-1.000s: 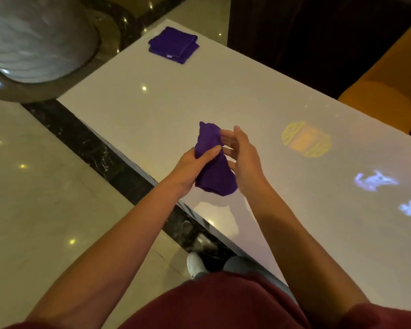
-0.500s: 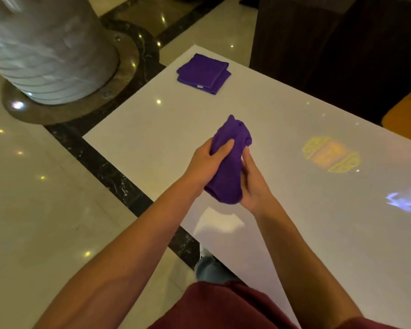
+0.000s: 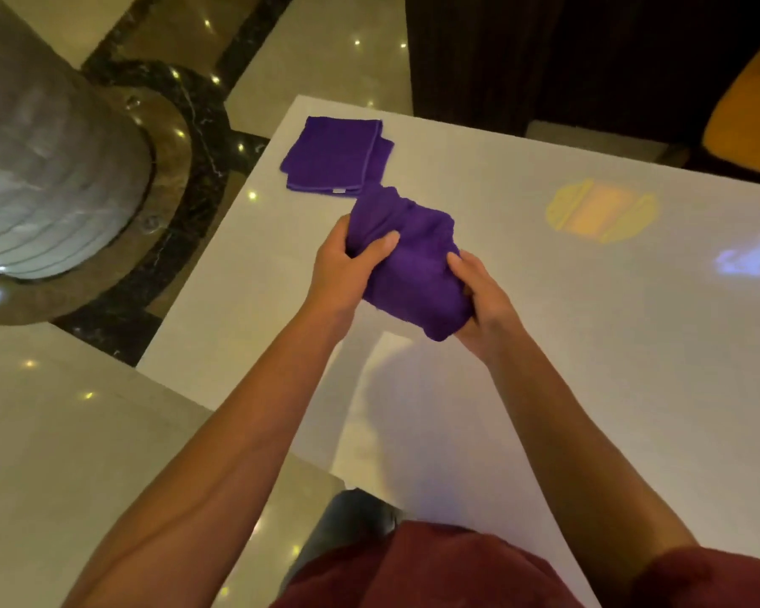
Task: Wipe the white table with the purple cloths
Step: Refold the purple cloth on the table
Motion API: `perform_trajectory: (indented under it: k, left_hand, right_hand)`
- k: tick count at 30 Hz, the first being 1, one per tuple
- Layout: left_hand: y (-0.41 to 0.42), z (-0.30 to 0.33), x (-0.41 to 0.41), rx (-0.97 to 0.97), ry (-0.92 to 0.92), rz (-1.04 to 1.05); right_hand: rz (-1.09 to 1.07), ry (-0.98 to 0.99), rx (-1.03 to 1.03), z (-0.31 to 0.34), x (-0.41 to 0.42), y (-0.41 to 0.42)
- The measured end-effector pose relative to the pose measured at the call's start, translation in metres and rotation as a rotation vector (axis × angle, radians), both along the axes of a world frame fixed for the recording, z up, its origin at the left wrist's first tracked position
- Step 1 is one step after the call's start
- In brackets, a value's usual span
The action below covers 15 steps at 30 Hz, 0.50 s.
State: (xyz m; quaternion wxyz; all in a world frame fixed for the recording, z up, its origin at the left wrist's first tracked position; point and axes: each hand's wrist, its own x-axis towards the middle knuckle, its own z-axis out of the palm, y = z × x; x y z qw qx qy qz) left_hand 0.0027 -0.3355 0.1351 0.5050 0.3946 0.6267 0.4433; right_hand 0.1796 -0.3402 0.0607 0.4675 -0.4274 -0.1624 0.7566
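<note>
We hold a bunched purple cloth [image 3: 413, 261] above the white desk [image 3: 589, 344], our left hand [image 3: 347, 269] and right hand [image 3: 483, 300] each with a closed grip on it. A folded purple cloth [image 3: 334, 155] lies near the desk's far corner.

Beyond the table's left edge, a broad ribbed grey column [image 3: 40, 160] on a bronze-toned base ring [image 3: 167, 186], framed by a dark veined marble band [image 3: 207, 138] set into the glossy beige floor [image 3: 62, 432] dotted with small light reflections. Past the far edge, a dark panelled wall [image 3: 545, 50]; at the far right corner, part of an orange seat [image 3: 746, 111]. Near edge: maroon garment [image 3: 435, 568], grey trouser leg [image 3: 352, 515].
</note>
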Motion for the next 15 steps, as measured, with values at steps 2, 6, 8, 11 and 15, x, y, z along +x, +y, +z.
perform_trajectory:
  k: [2,6,8,11,15]
  left_hand:
    - [0.017,-0.002,-0.008,-0.038,-0.057,-0.053]
    - [0.051,-0.012,-0.025,-0.1,-0.058,-0.029]
    - [0.066,-0.019,-0.031,-0.089,-0.001,-0.033]
    - [0.087,-0.026,-0.037,-0.052,0.077,-0.065]
    - [0.116,-0.028,-0.05,0.022,0.079,-0.125]
  right_hand:
    - [-0.031,-0.075,0.007,0.005,0.002,0.007]
    - [-0.058,-0.416,0.13,0.02,-0.004,0.02]
    - [-0.093,-0.538,0.175,0.024,-0.011,0.026]
    - [-0.159,-0.722,0.184,0.038,-0.027,0.035]
    - [-0.183,-1.029,0.267,0.048,-0.056,0.047]
